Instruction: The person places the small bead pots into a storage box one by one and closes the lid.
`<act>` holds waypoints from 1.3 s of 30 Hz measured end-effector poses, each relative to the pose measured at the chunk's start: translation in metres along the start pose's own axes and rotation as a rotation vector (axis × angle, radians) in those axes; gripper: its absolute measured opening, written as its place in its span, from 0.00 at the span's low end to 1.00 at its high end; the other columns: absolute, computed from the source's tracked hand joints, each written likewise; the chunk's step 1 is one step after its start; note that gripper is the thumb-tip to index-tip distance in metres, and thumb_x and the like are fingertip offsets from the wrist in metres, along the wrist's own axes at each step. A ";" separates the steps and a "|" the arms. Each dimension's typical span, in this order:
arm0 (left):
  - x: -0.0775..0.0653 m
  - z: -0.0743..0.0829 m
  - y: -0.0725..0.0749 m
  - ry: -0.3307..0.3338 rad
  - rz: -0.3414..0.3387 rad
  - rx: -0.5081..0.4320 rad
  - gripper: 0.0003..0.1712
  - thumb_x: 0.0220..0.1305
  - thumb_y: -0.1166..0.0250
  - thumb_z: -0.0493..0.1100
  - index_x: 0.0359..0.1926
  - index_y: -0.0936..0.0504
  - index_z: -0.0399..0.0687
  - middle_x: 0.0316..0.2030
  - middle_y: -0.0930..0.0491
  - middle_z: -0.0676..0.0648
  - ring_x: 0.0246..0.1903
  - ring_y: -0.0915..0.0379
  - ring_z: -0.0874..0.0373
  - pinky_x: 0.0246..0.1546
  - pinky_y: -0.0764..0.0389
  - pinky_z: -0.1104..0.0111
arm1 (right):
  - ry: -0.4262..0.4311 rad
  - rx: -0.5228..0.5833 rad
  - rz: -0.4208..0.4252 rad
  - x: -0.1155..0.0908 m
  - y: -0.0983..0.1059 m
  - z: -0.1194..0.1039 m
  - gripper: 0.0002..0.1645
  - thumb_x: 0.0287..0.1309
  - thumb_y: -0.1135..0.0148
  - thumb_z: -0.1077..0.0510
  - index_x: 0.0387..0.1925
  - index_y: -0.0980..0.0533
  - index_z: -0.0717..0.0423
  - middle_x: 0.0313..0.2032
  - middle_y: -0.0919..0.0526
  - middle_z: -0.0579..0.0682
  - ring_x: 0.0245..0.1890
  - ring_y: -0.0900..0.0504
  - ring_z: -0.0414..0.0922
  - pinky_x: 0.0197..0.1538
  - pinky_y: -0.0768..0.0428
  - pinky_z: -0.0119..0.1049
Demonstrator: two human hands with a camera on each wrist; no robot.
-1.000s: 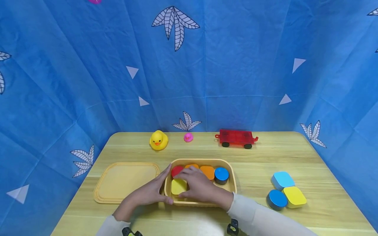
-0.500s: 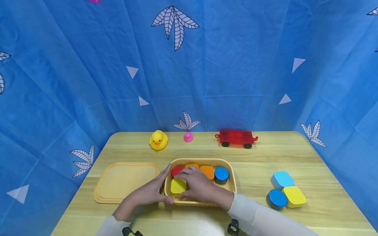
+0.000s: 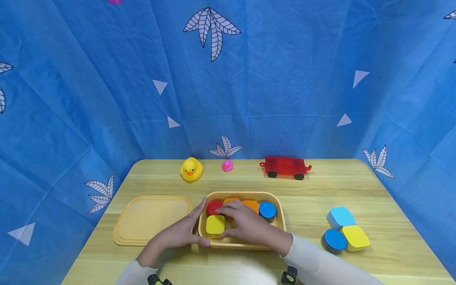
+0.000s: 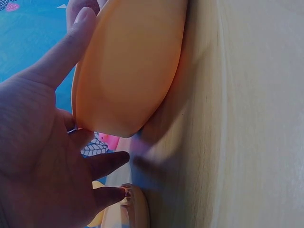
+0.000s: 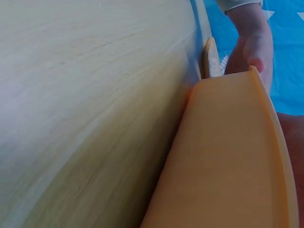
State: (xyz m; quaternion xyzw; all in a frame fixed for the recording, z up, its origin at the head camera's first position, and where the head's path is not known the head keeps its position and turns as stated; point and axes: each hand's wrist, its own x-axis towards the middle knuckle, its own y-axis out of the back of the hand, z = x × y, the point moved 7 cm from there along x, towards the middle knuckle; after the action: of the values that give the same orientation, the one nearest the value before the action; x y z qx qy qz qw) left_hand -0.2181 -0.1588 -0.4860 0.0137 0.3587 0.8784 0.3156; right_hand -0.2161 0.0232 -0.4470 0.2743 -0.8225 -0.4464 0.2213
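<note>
My left hand (image 3: 182, 230) holds the left end of a pale orange plastic box (image 3: 282, 223), thumb at its front rim and index finger round its left side. In the left wrist view the thumb (image 4: 61, 57) lies along the rim. Inside the box, a yellow rounded-square block (image 3: 215, 225) sits in the front left corner. Just to its right is my right hand (image 3: 249, 225), fingers loosely bent, with nothing between them. Behind stand a red round block (image 3: 214, 206), two orange blocks (image 3: 251, 206) partly covered by the right hand, and a blue round block (image 3: 267, 210).
A flat pale orange lid (image 3: 153, 219) lies left of the box. At right stand a light blue block (image 3: 341, 217), a blue round block (image 3: 333, 241) and a yellow block (image 3: 355, 237). Behind are a yellow duck (image 3: 191, 169), a pink duck (image 3: 227, 165) and a red wagon (image 3: 285, 166).
My right hand has shifted slightly right, its fingers drawing off the yellow block, which shows more fully. The left hand and the box stay where they were.
</note>
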 end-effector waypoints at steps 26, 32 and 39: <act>0.000 -0.003 -0.001 0.047 0.016 -0.006 0.74 0.54 0.22 0.63 0.84 0.67 0.60 0.83 0.65 0.49 0.81 0.62 0.43 0.77 0.51 0.41 | -0.148 0.075 0.295 -0.106 0.082 0.056 0.40 0.56 0.23 0.44 0.69 0.24 0.48 0.61 0.21 0.47 0.62 0.24 0.53 0.60 0.20 0.61; 0.001 -0.002 -0.001 0.033 0.015 -0.014 0.74 0.55 0.22 0.63 0.84 0.68 0.60 0.83 0.65 0.48 0.81 0.62 0.41 0.77 0.50 0.41 | -0.226 0.013 0.351 -0.138 0.100 0.078 0.41 0.54 0.20 0.49 0.69 0.25 0.47 0.62 0.21 0.51 0.62 0.23 0.58 0.56 0.20 0.64; 0.001 -0.003 0.000 0.034 0.015 0.000 0.75 0.53 0.22 0.65 0.84 0.68 0.59 0.83 0.65 0.48 0.81 0.62 0.42 0.77 0.50 0.42 | -0.339 0.015 0.333 -0.166 0.112 0.107 0.43 0.58 0.24 0.45 0.71 0.28 0.54 0.65 0.24 0.59 0.65 0.27 0.66 0.57 0.24 0.69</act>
State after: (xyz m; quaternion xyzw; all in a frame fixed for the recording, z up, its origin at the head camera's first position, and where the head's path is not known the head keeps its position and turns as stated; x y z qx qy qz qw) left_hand -0.2194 -0.1601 -0.4889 0.0014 0.3638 0.8808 0.3030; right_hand -0.1852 0.2467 -0.4252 0.0579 -0.8850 -0.4373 0.1486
